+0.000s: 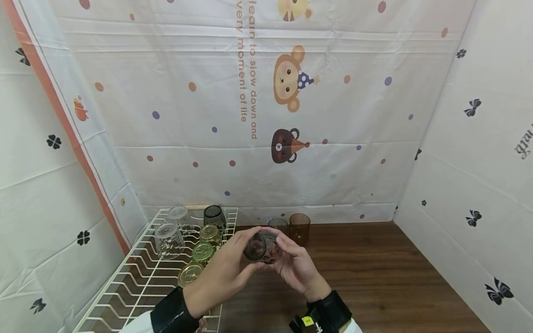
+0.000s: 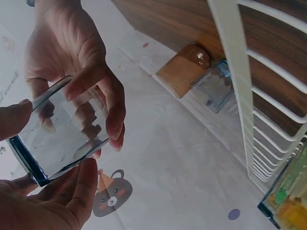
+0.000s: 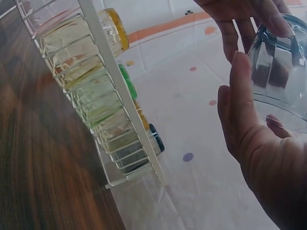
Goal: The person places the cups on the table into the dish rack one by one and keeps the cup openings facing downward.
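A smoky blue-grey drinking glass (image 1: 263,247) is held tilted between both hands, above the wooden table. My left hand (image 1: 226,266) grips it near its thick base, thumb on one side and fingers on the other, as the left wrist view shows. Around the rim end, the fingers of my right hand (image 1: 299,263) curl over the glass wall. In the right wrist view the glass (image 3: 280,67) is partly cut off by the frame edge. Just behind the hands, a brown glass (image 1: 300,229) and a greyish see-through glass (image 1: 278,225) stand on the table.
A white wire rack (image 1: 145,282) at the left holds several upturned glasses, among them a clear glass (image 1: 169,240), a dark grey glass (image 1: 214,217), a green glass (image 1: 202,252) and a yellow glass (image 1: 190,274). Printed sheets (image 1: 333,115) enclose the wooden table (image 1: 374,277).
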The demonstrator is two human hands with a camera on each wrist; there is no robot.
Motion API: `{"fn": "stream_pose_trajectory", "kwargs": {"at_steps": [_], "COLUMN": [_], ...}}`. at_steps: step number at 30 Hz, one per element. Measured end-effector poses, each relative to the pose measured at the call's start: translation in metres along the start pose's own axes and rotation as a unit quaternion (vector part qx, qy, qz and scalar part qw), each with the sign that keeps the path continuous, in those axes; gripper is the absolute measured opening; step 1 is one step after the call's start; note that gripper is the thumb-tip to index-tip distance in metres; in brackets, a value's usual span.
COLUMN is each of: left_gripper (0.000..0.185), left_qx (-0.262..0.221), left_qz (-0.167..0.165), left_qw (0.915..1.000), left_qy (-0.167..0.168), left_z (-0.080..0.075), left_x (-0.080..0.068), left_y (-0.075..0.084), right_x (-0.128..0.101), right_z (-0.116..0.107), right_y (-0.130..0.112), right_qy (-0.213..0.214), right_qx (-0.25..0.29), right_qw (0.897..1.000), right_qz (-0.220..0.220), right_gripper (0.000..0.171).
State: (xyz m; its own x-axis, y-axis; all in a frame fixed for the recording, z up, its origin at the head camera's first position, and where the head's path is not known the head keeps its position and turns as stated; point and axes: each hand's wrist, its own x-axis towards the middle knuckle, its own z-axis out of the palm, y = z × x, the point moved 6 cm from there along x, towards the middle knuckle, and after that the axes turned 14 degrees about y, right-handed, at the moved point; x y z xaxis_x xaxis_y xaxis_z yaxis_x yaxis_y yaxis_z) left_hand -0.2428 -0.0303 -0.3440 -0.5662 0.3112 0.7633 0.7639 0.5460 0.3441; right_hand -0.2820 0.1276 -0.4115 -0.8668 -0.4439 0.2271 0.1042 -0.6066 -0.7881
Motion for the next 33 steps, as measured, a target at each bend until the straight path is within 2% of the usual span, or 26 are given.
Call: {"fn": "stream_pose_trajectory", "kwargs": {"at_steps": [4,8,12,18,21,22,24,28,29,33], "left_gripper": [0.085,0.084,0.083,0.084,0.086,0.086,0.086,0.087,0.087,0.088], "left_qx": [0.010,0.020,0.029,0.056,0.073,0.076,0.082,0.086,0.088,0.100], "left_qz": [0.005,0.014,0.005,-0.017,-0.022,-0.025,-0.030,-0.044,-0.046,-0.034], "left_qw": [0.9999,0.9996,0.9994,0.9982,0.9969,0.9966,0.9958,0.9946,0.9942,0.9921], "left_qy": [0.003,0.014,0.018,0.015,0.019,0.021,0.027,0.038,0.042,0.067], "left_z": [0.000,-0.005,-0.013,-0.028,-0.036,-0.039,-0.045,-0.059,-0.063,-0.080], "left_x": [-0.002,-0.003,-0.003,-0.003,-0.003,-0.003,-0.003,-0.003,-0.004,-0.006], "left_y": [-0.002,-0.003,-0.005,-0.013,-0.019,-0.020,-0.024,-0.034,-0.037,-0.048], "right_x": [0.000,0.002,0.004,0.006,0.008,0.008,0.009,0.009,0.009,0.012], "right_z": [-0.001,-0.002,-0.005,-0.010,-0.013,-0.014,-0.018,-0.028,-0.031,-0.047], "right_y": [0.002,0.003,0.004,0.006,0.005,0.004,0.001,-0.007,-0.009,-0.014], "right_qy": [0.009,0.032,0.072,0.127,0.137,0.142,0.156,0.208,0.222,0.266], "right_qx": [-0.030,-0.099,-0.180,-0.255,-0.301,-0.319,-0.361,-0.446,-0.460,-0.506], "right_qw": [1.000,0.995,0.981,0.958,0.942,0.935,0.913,0.854,0.841,0.804], "right_qz": [-0.003,-0.010,-0.018,-0.017,-0.048,-0.063,-0.103,-0.169,-0.175,-0.165], "right_gripper": [0.050,0.057,0.059,0.062,0.058,0.055,0.049,0.043,0.043,0.050]}}
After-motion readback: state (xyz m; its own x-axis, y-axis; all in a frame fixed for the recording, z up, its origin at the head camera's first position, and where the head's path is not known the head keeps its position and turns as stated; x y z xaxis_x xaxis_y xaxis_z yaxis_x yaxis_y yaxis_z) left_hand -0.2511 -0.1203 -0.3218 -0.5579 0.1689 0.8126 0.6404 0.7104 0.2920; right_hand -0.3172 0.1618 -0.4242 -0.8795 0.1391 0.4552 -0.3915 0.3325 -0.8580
